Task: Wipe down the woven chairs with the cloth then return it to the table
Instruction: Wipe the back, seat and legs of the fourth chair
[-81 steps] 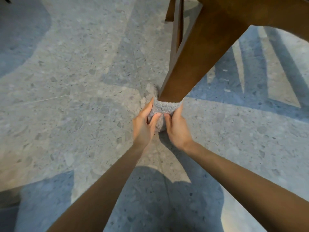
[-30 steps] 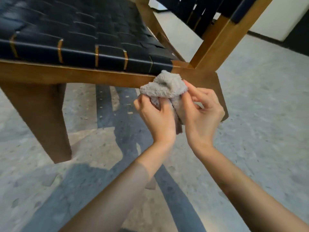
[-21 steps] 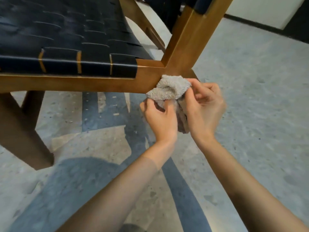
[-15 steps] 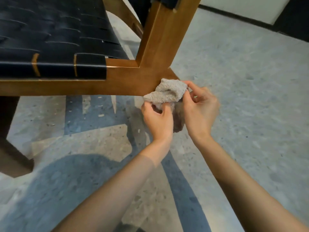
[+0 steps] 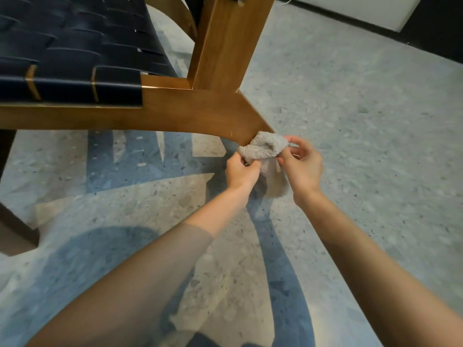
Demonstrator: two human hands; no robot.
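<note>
Cloth (image 5: 264,149) bunched on chair leg (image 5: 240,121), gripped at both ends.
Cloth is touching the wood just below the woven seat (image 5: 75,53) frame, at 12 o'clock of the wrists. L hand (image 5: 241,171) pinches its 9 o'clock end, R hand (image 5: 302,166) its 3 o'clock end; hands are apart, prob. to keep it taut round the leg for rubbing. Table not in view.

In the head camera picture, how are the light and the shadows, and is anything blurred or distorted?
Head view: hard light leaves warm patches and bluish shadows on the floor below the chair. Head view: the cloth, the left hand and the right hand are sharp. Head view: the wide lens swells the forearms toward the lower edge.
</note>
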